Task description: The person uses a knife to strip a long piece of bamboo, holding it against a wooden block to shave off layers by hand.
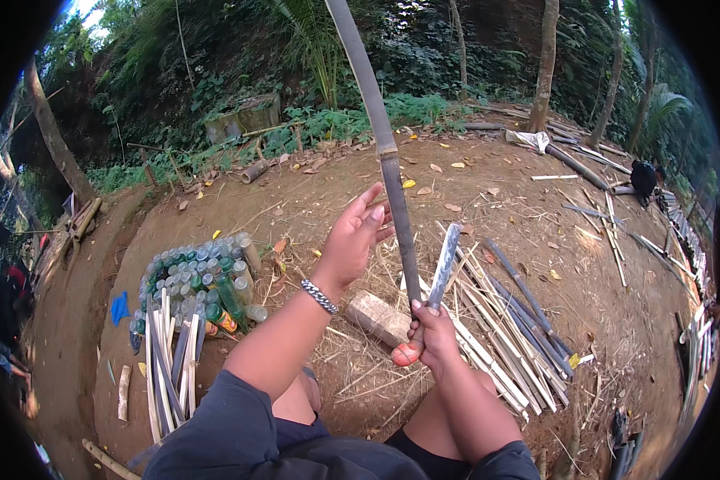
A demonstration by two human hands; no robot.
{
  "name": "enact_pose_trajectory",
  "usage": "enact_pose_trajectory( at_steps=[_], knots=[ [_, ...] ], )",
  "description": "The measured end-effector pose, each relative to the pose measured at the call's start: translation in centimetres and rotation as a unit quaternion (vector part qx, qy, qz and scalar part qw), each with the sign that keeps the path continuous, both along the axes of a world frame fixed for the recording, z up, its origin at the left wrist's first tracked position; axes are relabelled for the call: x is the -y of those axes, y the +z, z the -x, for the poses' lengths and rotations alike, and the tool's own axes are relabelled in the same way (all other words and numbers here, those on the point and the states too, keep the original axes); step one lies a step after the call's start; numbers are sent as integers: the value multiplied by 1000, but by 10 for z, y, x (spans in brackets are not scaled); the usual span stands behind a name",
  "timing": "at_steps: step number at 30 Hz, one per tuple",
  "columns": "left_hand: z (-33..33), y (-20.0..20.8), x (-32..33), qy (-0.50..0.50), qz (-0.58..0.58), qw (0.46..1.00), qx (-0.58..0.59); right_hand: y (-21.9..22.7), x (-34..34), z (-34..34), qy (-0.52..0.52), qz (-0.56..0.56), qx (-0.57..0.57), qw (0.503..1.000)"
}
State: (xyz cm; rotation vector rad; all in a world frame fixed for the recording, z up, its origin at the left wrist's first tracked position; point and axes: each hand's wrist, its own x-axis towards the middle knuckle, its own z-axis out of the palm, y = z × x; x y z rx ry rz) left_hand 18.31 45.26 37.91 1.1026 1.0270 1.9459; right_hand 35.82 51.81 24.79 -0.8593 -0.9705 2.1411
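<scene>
My right hand (438, 340) is closed around a machete with a worn grey blade (446, 264) and an orange-red handle end. The same hand grips the lower end of a long dark bamboo strip (392, 188), which rises upright past the top of the view. My left hand (355, 236) is raised beside the strip with its fingers spread. Its fingertips are close to the bamboo or partly behind it; whether they touch I cannot tell. A beaded bracelet circles the left wrist. Just beyond my right hand a squared wooden block (376, 318) lies on the ground.
Split bamboo strips (496, 336) lie piled at my right. Another bundle (166, 360) is at my left, by many glass bottles (208, 272). Shavings litter the dirt. More bamboo and a dark-clothed person (644, 180) are far right; trees and plants line the back.
</scene>
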Motion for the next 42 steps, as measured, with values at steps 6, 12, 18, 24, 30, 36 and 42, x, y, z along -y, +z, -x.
enact_pose_trajectory(
  at_steps=[6, 12, 18, 24, 30, 36, 42],
  knots=[
    [-26, -116, 15, 17, 158, 986, -58, -3, -6, 7, -18, 37, -47, 998],
    [-50, -193, 33, -114, 169, 979, -16, 4, 2, 10, 6, 83, -107, 991],
    [-57, -184, 27, -71, 152, 985, 42, 8, 6, 13, 51, 90, -155, 982],
    [-36, -162, 58, 40, 278, 960, -12, -2, -2, 7, 5, -61, 23, 998],
    [3, -140, 152, 7, 455, 890, -31, -20, -33, -27, 15, -223, 153, 963],
    [12, -172, 212, -121, 553, 824, 5, -31, -37, -68, 78, -273, 300, 911],
    [-1, -213, 231, -196, 556, 790, 168, -48, -14, -74, 134, -471, 427, 760]
  ],
)
